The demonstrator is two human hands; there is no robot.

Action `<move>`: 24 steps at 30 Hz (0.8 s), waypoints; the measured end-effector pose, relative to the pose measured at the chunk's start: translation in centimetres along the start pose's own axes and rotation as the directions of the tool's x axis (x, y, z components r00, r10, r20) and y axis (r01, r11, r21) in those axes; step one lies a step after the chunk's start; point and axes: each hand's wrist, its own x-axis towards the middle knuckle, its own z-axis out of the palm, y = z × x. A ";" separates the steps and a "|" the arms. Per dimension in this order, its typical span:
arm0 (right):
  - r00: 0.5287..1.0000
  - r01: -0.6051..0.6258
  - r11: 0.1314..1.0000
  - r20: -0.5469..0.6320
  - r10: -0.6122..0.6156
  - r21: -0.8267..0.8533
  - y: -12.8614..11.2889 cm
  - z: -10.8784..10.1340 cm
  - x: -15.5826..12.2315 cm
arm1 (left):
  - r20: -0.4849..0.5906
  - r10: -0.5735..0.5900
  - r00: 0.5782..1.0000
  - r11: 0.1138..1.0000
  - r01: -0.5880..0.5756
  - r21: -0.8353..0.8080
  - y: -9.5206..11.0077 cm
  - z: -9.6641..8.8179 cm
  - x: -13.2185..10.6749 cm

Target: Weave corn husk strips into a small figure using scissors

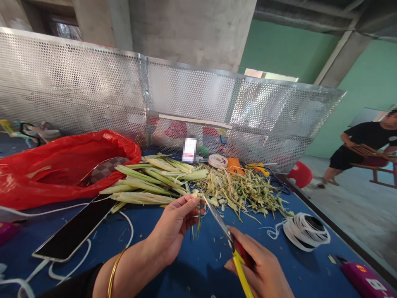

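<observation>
Cutting looks partway done: a corn-husk piece (196,193) is pinched in the left hand (174,222) at frame centre, scissors (228,236) are gripped in the right hand (259,261), trimmings (243,188) are heaped centre-right, long husks (151,182) are left centre-left.

Moderate light; glare on perforated metal screen (189,93); soft shadows on blue tabletop (142,225); edges stretched.
</observation>
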 end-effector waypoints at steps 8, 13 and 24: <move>1.000 0.007 1.000 -0.002 -0.007 -0.015 0.0 0.0 -0.1 | -0.003 -0.009 1.000 1.000 0.009 -0.016 0.1 -0.1 0.0; 1.000 0.001 1.000 0.002 -0.001 0.007 0.1 0.1 -0.2 | 0.005 -0.022 1.000 1.000 0.022 -0.022 0.0 0.0 0.1; 0.993 -0.043 0.997 -0.105 0.049 0.059 0.8 0.0 -0.1 | -0.024 -0.015 1.000 1.000 0.014 -0.025 0.2 -0.1 0.1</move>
